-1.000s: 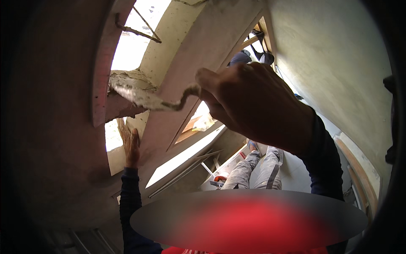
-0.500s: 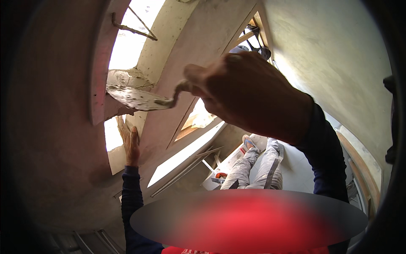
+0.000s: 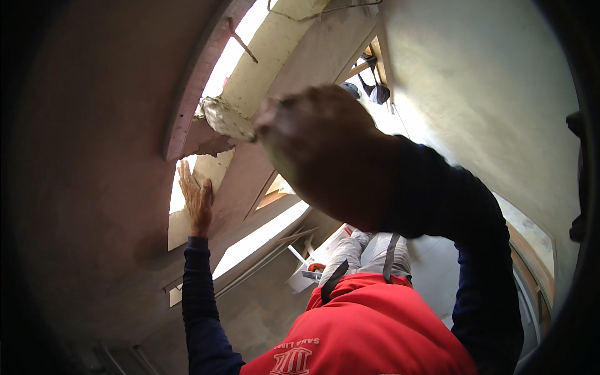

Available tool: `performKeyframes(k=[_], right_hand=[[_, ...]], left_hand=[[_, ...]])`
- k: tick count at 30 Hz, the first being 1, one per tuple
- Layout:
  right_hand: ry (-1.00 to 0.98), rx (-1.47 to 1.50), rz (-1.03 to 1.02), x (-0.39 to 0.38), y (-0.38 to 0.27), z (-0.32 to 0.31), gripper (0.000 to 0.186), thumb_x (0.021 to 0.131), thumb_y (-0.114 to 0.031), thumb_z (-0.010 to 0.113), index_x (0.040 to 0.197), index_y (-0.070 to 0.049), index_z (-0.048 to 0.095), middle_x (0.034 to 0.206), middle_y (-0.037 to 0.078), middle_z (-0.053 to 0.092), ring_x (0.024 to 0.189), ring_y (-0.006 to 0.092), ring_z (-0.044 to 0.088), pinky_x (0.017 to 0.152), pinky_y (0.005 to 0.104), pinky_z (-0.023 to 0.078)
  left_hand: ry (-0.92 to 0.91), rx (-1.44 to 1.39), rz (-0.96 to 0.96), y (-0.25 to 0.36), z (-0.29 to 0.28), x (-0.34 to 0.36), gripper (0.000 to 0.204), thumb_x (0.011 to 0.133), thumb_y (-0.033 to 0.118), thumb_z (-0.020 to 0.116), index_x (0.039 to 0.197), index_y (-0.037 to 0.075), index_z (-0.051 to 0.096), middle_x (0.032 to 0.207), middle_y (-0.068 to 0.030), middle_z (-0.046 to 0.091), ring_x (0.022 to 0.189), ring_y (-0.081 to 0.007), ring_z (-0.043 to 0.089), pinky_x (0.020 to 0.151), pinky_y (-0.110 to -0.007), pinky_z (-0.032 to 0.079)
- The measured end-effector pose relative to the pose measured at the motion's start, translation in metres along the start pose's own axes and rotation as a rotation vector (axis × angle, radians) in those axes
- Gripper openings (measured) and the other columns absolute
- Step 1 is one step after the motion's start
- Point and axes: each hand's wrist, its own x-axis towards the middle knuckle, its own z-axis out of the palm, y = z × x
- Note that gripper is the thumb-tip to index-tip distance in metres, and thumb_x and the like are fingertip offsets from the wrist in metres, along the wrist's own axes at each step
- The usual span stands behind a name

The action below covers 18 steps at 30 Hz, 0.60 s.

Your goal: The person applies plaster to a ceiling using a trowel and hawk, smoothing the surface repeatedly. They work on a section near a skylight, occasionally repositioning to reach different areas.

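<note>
My right hand (image 3: 328,150), dark and blurred, is closed around the handle of a trowel, which the hand itself hides. The trowel's mortar-smeared blade (image 3: 228,119) shows beyond my fingers, against the rough mortar ledge (image 3: 209,147) of a wall opening. Whether the blade touches the ledge is hard to tell. Just below this, my left hand (image 3: 199,203) rests with its fingers stretched upward on the pale side face (image 3: 219,169) of the opening. It holds nothing. Along the opening's left edge runs a long, pinkish straight board (image 3: 200,78).
A bent metal rod (image 3: 242,40) sticks out near the board, and a thin wire (image 3: 300,17) crosses above. A bare plastered wall (image 3: 475,81) rises on the right. Below are my legs (image 3: 369,253) and an orange-handled tool (image 3: 315,267) on a pale plank. Dark items (image 3: 378,87) hang at the far opening.
The view has shifted, and the trowel blade has turned, showing shorter behind my right hand. That hand has swung and now hides the handle's neck. My left hand stays on the opening's side.
</note>
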Motion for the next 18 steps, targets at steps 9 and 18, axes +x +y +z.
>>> performKeyframes(k=[9, 18], right_hand=[[0.027, 0.148, 0.102, 0.025, 0.043, 0.010, 0.020, 0.096, -0.021, 0.064, 0.097, -0.001, 0.067, 0.084, 0.015, 0.070, 0.086, 0.0301, 0.070, 0.084, 0.0442, 0.055], [-0.024, 0.320, 0.145, 0.014, 0.033, 0.006, 0.018, 0.096, -0.019, 0.068, 0.098, -0.002, 0.068, 0.087, 0.015, 0.071, 0.089, 0.0283, 0.071, 0.080, 0.0433, 0.056]], left_hand=[[0.010, 0.012, 0.009, -0.003, 0.001, -0.001, 0.087, 0.105, 0.057, 0.042, 0.162, -0.003, 0.019, 0.170, -0.0210, 0.017, 0.159, -0.0348, 0.010, 0.128, -0.047, 0.001], [0.016, -0.005, 0.015, -0.004, 0.003, 0.000, 0.086, 0.105, 0.057, 0.043, 0.162, -0.003, 0.018, 0.170, -0.0206, 0.017, 0.159, -0.0345, 0.009, 0.128, -0.047, 0.002]])
